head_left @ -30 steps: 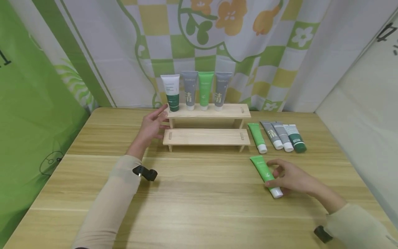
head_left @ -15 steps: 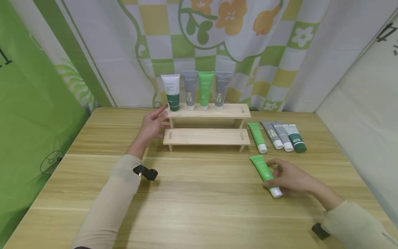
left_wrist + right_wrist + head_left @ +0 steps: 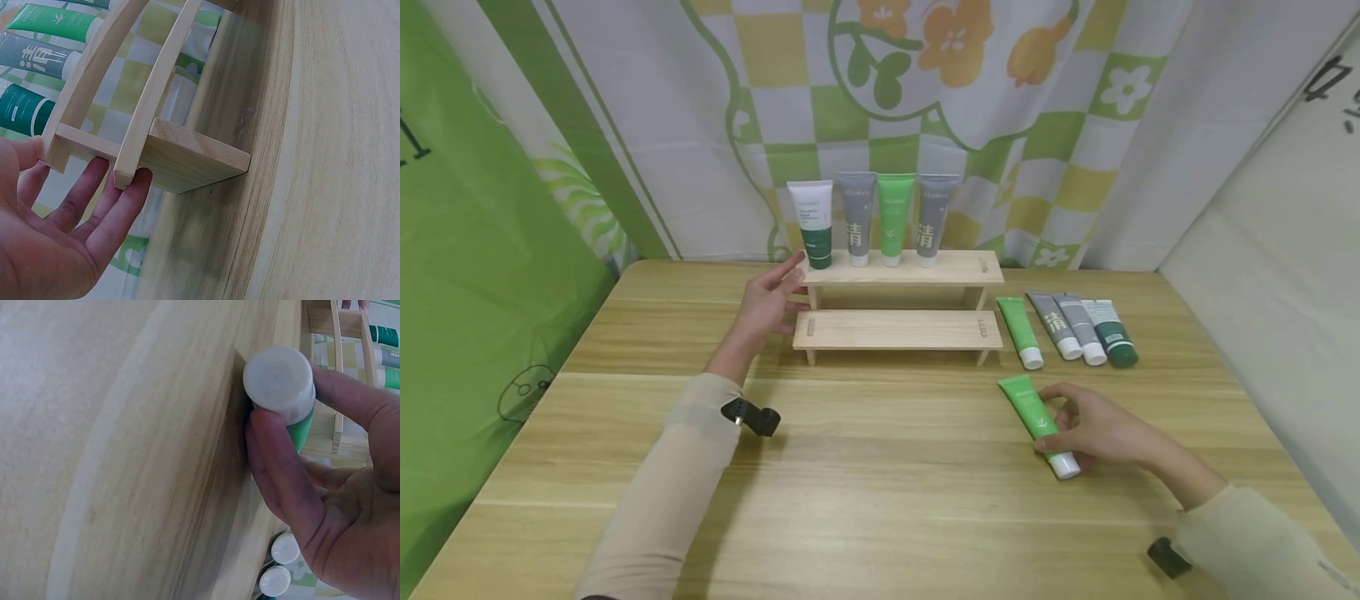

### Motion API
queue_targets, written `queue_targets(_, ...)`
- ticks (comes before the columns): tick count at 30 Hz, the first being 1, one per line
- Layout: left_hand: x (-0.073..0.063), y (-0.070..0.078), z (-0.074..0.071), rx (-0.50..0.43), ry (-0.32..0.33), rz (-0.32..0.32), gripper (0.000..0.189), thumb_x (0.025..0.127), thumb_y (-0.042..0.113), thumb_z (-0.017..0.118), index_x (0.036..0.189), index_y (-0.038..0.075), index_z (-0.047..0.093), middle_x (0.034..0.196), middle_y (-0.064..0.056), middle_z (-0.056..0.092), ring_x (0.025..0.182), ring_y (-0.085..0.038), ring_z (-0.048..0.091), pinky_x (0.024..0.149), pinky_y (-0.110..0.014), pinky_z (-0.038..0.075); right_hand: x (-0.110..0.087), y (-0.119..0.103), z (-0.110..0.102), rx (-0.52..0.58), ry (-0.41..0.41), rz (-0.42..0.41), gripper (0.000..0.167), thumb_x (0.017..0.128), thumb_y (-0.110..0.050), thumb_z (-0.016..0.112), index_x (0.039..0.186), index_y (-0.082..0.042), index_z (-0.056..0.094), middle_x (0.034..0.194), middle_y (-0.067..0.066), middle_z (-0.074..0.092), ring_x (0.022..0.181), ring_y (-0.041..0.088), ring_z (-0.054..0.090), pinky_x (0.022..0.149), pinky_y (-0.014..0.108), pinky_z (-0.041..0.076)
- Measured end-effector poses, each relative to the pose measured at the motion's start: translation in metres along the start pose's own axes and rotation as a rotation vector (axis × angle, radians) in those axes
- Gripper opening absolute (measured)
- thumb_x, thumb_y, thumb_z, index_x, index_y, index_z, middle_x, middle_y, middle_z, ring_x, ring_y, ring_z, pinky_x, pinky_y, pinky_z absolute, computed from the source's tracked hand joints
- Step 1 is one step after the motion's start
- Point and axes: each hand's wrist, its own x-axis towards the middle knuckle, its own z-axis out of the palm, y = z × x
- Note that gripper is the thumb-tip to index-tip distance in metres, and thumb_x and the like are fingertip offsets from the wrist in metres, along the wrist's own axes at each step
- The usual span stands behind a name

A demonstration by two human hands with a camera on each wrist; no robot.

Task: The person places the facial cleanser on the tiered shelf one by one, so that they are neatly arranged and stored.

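Observation:
In the head view, my left hand (image 3: 764,302) holds the left end of a two-tier wooden stand (image 3: 898,330). The left wrist view has its thumb at the upper plank and other fingertips (image 3: 142,178) against the lower plank's end. My right hand (image 3: 1101,423) grips a green tube (image 3: 1032,408) with a white cap, thumb on one side and fingers on the other; it lies slanted at the tabletop. Its cap (image 3: 279,381) faces the right wrist camera. On the upper tier stand a white-and-green tube (image 3: 814,223), a grey tube (image 3: 858,218), a green tube (image 3: 894,218) and another grey tube (image 3: 935,220).
Right of the stand lie a green tube (image 3: 1020,331), two grey tubes (image 3: 1055,323) side by side and a white-and-green tube (image 3: 1111,332). A patterned curtain (image 3: 842,108) hangs behind the wooden table (image 3: 880,500). A thin dark cable (image 3: 523,392) shows at the left edge.
The right hand and its green tube have shifted very slightly left. The left hand and the stand look unmoved.

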Motion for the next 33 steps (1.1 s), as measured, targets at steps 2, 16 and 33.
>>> queue_targets(2, 0.0, 0.0, 0.0, -0.001, 0.001, -0.002, 0.05, 0.103, 0.046, 0.053, 0.152, 0.039, 0.043, 0.136, -0.02, 0.056, 0.117, -0.043, 0.06, 0.081, -0.058, 0.056, 0.0, -0.001, 0.0, -0.003, -0.001, -0.005, 0.084, 0.08, -0.025, 0.086, 0.142, 0.008, 0.041, 0.087, 0.01, 0.057, 0.07, 0.022, 0.056, 0.051, 0.029, 0.05)
queue_targets(16, 0.003, -0.003, -0.001, 0.002, 0.011, 0.0, 0.049, 0.102, 0.049, 0.054, 0.15, 0.044, 0.044, 0.136, -0.019, 0.056, 0.114, -0.039, 0.062, 0.08, -0.056, 0.057, 0.001, -0.02, -0.013, -0.029, 0.034, -0.085, 0.085, 0.082, -0.024, 0.084, 0.148, 0.002, 0.038, 0.093, 0.012, 0.056, 0.071, 0.021, 0.058, 0.054, 0.034, 0.055)
queue_targets(33, 0.002, -0.004, -0.001, -0.006, 0.011, 0.009, 0.051, 0.102, 0.047, 0.054, 0.152, 0.039, 0.044, 0.134, -0.02, 0.057, 0.112, -0.04, 0.063, 0.079, -0.056, 0.057, 0.012, -0.074, -0.045, 0.083, 0.121, -0.21, 0.082, 0.087, -0.012, 0.08, 0.151, 0.001, 0.031, 0.105, 0.022, 0.047, 0.083, 0.028, 0.066, 0.061, 0.038, 0.06)
